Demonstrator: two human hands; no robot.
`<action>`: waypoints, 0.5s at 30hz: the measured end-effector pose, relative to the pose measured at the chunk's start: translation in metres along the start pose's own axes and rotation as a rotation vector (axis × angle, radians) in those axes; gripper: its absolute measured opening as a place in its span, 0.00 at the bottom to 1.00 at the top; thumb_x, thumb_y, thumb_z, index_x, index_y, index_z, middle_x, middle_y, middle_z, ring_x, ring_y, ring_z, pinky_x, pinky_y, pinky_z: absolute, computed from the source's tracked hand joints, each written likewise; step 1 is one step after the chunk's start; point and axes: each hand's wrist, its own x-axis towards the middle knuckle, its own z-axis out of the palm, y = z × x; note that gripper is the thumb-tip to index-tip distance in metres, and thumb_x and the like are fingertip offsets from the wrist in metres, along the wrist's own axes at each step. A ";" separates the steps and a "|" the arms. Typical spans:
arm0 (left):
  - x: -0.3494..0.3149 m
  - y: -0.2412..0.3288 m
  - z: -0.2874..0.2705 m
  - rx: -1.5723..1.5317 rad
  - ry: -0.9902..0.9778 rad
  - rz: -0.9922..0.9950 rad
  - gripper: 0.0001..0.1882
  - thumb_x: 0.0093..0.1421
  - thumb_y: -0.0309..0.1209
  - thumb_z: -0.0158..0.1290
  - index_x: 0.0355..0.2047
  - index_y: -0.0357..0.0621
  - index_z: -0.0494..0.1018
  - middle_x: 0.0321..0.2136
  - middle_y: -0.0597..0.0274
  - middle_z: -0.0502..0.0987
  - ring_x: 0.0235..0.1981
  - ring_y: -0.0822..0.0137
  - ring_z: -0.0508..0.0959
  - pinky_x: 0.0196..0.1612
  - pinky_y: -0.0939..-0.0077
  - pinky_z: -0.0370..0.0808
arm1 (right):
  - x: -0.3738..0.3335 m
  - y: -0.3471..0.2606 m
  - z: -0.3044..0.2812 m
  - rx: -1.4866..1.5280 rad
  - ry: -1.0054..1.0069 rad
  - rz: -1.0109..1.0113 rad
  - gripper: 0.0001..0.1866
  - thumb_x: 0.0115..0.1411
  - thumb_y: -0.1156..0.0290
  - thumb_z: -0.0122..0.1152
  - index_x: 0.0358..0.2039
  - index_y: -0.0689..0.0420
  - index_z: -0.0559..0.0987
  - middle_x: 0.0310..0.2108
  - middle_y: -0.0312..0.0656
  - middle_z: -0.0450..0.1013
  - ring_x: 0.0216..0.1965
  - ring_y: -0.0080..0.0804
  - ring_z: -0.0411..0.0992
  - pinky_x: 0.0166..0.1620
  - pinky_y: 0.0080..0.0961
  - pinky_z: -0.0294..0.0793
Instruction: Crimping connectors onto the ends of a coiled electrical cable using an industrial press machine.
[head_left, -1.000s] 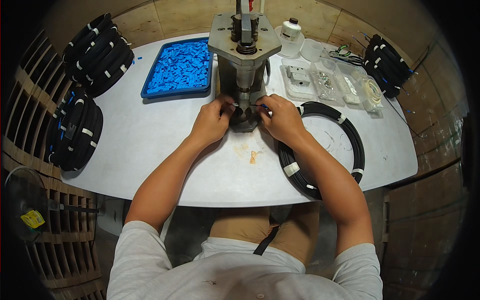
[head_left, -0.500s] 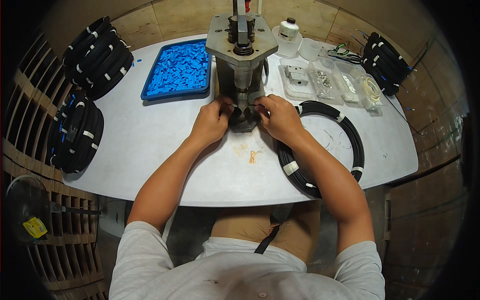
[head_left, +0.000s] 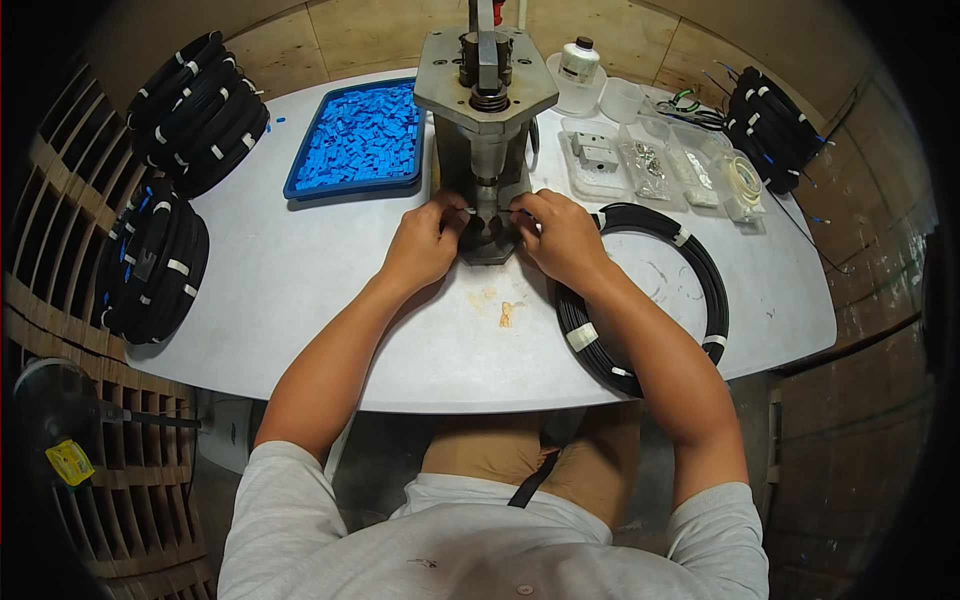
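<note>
A metal bench press (head_left: 486,90) stands at the table's far middle, and both hands are at its lower tooling. My left hand (head_left: 424,240) pinches a small light piece at the left side of the press die; its kind is too small to make out. From the other side, my right hand (head_left: 560,235) is closed in a pinch on what looks like a thin dark cable end, largely hidden by the fingers. A coil of black cable (head_left: 715,300), bound with white tape, lies under my right forearm.
A blue tray (head_left: 350,190) full of small blue plastic pieces sits left of the press. Black cable coils (head_left: 190,110) are stacked at the far left, with another stack (head_left: 770,130) at the right. Clear boxes of small parts (head_left: 645,165) and a white bottle (head_left: 578,62) stand behind right.
Both hands hold nearly the same place at the press. The whole view has shifted very slightly; nothing else visibly differs.
</note>
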 end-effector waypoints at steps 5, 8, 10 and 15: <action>0.000 0.001 -0.001 -0.002 -0.004 -0.007 0.12 0.66 0.28 0.54 0.46 0.35 0.76 0.35 0.46 0.84 0.39 0.56 0.85 0.46 0.66 0.78 | 0.000 0.000 0.000 0.006 -0.002 0.005 0.09 0.59 0.72 0.66 0.40 0.54 0.82 0.35 0.46 0.79 0.36 0.48 0.78 0.40 0.40 0.78; 0.000 0.001 -0.002 -0.010 -0.003 -0.008 0.12 0.65 0.28 0.54 0.46 0.35 0.76 0.36 0.46 0.84 0.39 0.56 0.85 0.46 0.66 0.78 | 0.000 -0.001 0.000 -0.012 -0.005 0.011 0.09 0.59 0.72 0.65 0.40 0.54 0.82 0.35 0.46 0.79 0.36 0.49 0.78 0.40 0.40 0.78; 0.000 0.001 -0.001 -0.008 -0.014 -0.018 0.12 0.65 0.28 0.54 0.46 0.35 0.76 0.36 0.46 0.84 0.40 0.56 0.85 0.46 0.66 0.78 | 0.000 -0.001 0.000 -0.007 -0.003 0.010 0.08 0.59 0.72 0.65 0.40 0.53 0.82 0.35 0.46 0.78 0.36 0.49 0.78 0.40 0.41 0.78; 0.000 -0.001 0.000 -0.026 -0.002 -0.007 0.12 0.65 0.28 0.54 0.47 0.35 0.76 0.35 0.48 0.84 0.39 0.57 0.84 0.46 0.67 0.78 | 0.000 0.000 0.000 -0.017 -0.006 0.007 0.09 0.59 0.72 0.65 0.40 0.53 0.82 0.35 0.45 0.78 0.36 0.49 0.78 0.40 0.41 0.78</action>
